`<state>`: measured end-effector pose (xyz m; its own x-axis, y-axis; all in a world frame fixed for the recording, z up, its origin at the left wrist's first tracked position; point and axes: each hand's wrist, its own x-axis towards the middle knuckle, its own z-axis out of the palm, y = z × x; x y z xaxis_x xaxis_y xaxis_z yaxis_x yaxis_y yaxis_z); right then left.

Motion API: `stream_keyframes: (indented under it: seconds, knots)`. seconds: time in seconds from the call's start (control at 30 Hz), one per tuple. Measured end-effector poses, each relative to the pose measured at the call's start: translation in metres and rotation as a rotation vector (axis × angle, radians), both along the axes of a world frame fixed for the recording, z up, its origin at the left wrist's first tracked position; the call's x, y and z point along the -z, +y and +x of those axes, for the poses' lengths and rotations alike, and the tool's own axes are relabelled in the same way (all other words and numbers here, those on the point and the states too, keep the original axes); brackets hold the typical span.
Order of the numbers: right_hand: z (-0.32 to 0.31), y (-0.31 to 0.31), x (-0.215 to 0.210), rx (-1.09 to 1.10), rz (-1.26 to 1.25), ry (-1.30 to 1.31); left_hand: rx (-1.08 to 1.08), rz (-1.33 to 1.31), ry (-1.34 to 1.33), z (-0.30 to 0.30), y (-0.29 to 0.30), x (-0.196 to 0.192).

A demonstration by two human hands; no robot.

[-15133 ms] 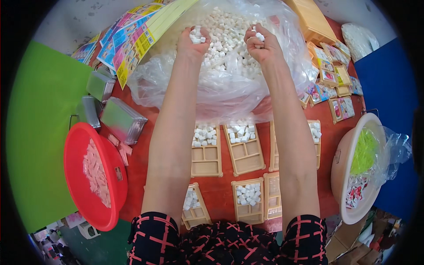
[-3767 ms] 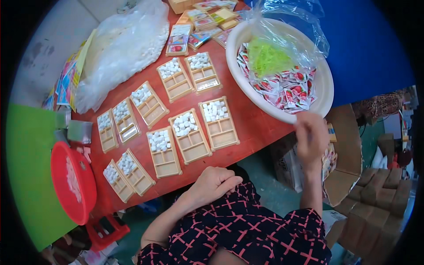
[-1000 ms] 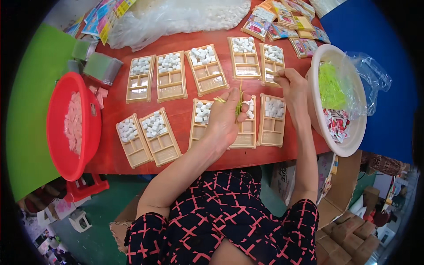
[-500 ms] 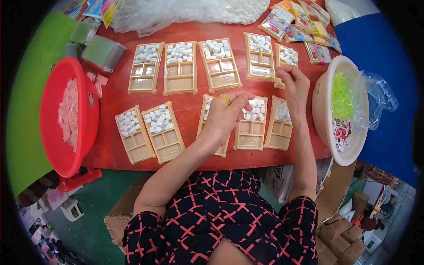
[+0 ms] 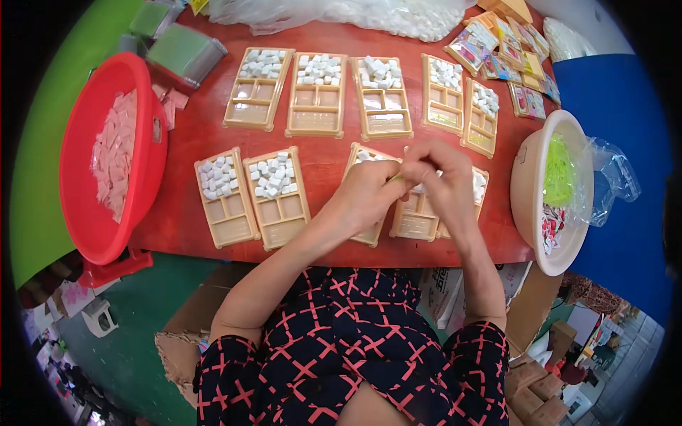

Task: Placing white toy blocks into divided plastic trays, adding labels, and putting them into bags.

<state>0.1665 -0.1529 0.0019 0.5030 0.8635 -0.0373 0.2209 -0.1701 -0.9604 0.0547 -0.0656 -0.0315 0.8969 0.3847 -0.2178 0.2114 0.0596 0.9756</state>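
Just left of the cream bowl (image 5: 529, 181), over the near row of tan trays (image 5: 415, 216), left hand (image 5: 369, 192) and right hand (image 5: 440, 174) pinch one thin yellow-green strip (image 5: 395, 177), seemingly light, limp, best held by fingertips at its ends.

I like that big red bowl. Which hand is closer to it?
The left hand. It sits over the tan plastic trays in the middle of the table, a couple of trays away from the round red plastic bowl. The right hand is just beyond it, farther away.
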Motion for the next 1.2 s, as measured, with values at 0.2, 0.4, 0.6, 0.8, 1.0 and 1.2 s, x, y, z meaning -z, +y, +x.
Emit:
stream_keyframes:
  seconds: [0.2, 0.4, 0.6, 0.8, 1.0, 1.2]
  knots:
    - [0.021, 0.016, 0.025, 0.203, 0.028, 0.424, -0.058, -0.328, -0.005, -0.023, 0.019, -0.008]
    - [0.022, 0.024, 0.033, 0.359, 0.009, 0.455, -0.333, -0.473, -0.05, -0.023, 0.016, -0.002]
    - [0.01, 0.023, 0.024, 0.249, -0.053, 0.299, -0.327, -0.236, -0.128, -0.017, 0.024, 0.01]
    - [0.024, 0.021, 0.029, 0.199, 0.004, 0.165, -0.396, 0.003, -0.096, -0.019, 0.03, 0.011]
    - [0.039, 0.029, 0.047, 0.206, -0.092, -0.554, -0.382, -0.096, -0.009, -0.025, 0.031, 0.0]
    - [-0.002, 0.039, 0.015, -0.138, 0.128, -0.568, -0.373, -0.016, -0.068, -0.038, 0.027, 0.015]
